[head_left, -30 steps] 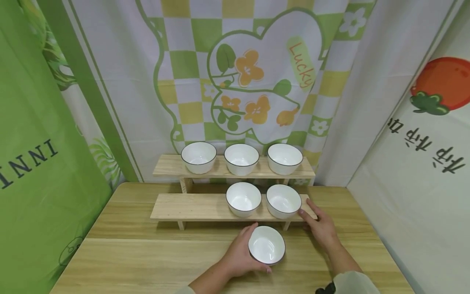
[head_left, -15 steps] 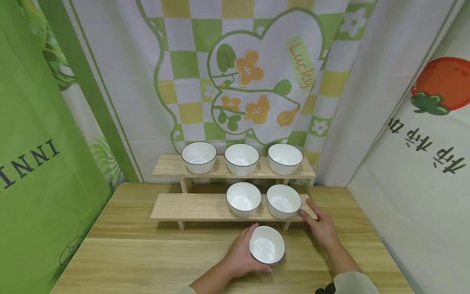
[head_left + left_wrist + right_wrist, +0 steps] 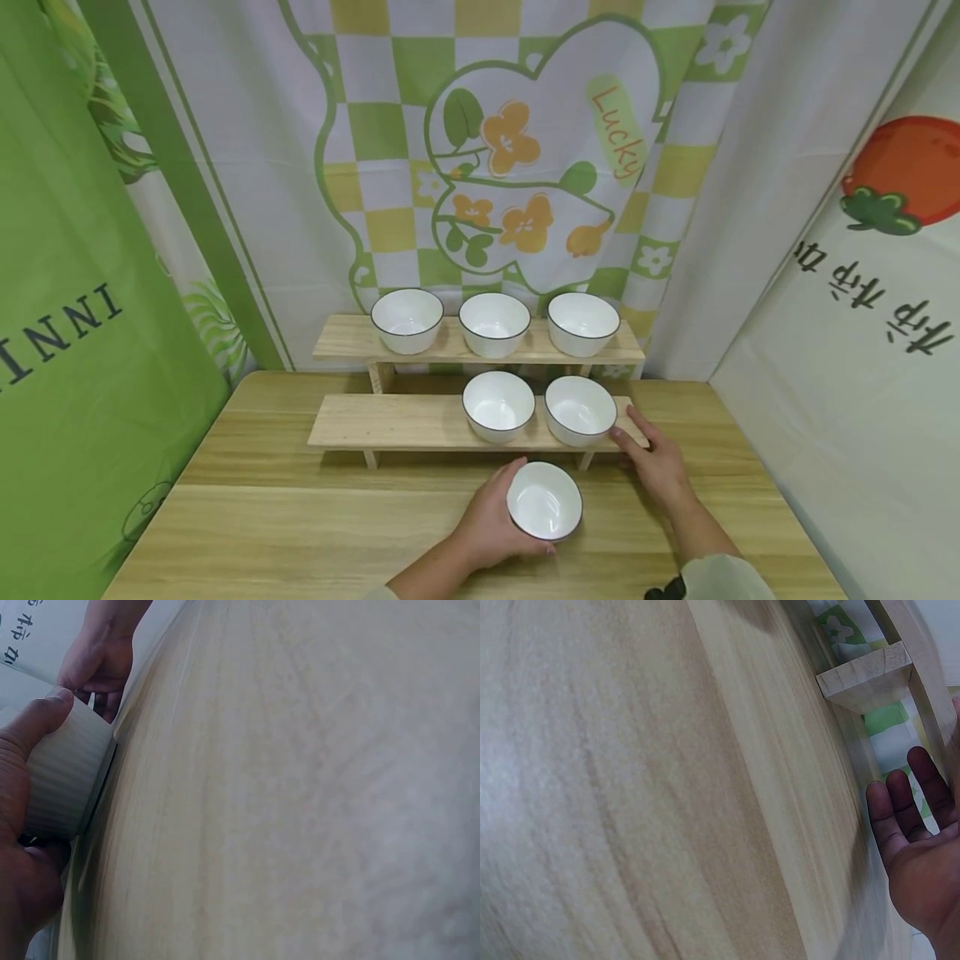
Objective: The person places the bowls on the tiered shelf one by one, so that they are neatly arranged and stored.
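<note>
A white bowl with a dark rim (image 3: 545,501) is in my left hand (image 3: 491,521), in front of the two-tier stand. Fingers and thumb curve round its left side; the left wrist view shows the ribbed outside of this bowl (image 3: 64,769). My right hand (image 3: 660,462) is at the right end of the lower wooden shelf (image 3: 390,421), thumb and index finger at the board's edge. Close to that thumb sits another white bowl (image 3: 581,410). In the right wrist view several fingers of the right hand (image 3: 922,855) extend loosely below the board.
One more bowl (image 3: 498,406) stands on the lower shelf, right of its bare left half. Three matching bowls, the middle one (image 3: 493,325) among them, line the upper shelf (image 3: 352,340). A wooden table (image 3: 300,533) carries the stand; printed curtains (image 3: 285,167) enclose it.
</note>
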Available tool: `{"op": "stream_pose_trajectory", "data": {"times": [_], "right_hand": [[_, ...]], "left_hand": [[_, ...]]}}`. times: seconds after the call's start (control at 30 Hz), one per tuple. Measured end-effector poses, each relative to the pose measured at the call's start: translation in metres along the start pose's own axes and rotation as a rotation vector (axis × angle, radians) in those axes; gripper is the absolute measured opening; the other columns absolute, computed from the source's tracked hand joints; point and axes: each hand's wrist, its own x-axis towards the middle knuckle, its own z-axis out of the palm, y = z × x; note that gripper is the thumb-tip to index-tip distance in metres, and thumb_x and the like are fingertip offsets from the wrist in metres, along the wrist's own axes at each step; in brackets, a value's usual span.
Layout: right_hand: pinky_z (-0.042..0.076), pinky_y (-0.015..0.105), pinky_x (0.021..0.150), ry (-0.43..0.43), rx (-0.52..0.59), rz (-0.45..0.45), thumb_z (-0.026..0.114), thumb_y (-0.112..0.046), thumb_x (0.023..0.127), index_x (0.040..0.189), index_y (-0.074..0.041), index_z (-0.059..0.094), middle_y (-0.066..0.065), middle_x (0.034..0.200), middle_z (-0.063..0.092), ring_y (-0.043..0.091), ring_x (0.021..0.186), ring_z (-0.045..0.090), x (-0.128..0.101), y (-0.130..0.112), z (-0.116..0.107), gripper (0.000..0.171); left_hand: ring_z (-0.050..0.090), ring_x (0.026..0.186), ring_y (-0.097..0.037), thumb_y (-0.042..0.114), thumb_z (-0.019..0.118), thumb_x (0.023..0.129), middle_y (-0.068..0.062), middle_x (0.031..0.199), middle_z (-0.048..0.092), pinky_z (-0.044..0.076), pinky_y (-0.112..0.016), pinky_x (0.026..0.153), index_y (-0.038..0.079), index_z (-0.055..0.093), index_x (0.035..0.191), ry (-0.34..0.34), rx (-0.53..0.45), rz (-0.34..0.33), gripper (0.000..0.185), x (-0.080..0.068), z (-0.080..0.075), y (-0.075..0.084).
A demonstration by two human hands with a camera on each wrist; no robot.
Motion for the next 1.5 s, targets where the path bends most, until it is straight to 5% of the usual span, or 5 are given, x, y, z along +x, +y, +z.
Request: {"op": "stream_pose_trajectory", "data": {"times": [1.3,1.5], "right_hand": [[0.056,0.028,0.075,-0.004,0.010,-0.006,0.068,-0.058,0.081,0.150,-0.034,0.034,0.023,0.153,0.028,0.027,0.085,0.069,0.002,0.000,0.001,0.080],[0.057,0.029,0.075,-0.009,0.027,-0.014,0.068,-0.055,0.083,0.150,-0.032,0.034,0.021,0.153,0.029,0.027,0.088,0.069,0.002,0.002,0.001,0.079]], "left_hand": [[0.049,0.125,-0.024,0.053,0.094,0.046,-0.002,0.142,0.048,0.040,-0.051,0.102,0.018,0.038,0.147,0.089,-0.004,0.010,0.121,-0.023,-0.041,-0.003],[0.049,0.124,-0.023,0.057,0.092,0.045,-0.001,0.142,0.048,0.040,-0.049,0.102,0.026,0.037,0.147,0.107,-0.014,-0.015,0.120,-0.028,-0.051,-0.005]]}}
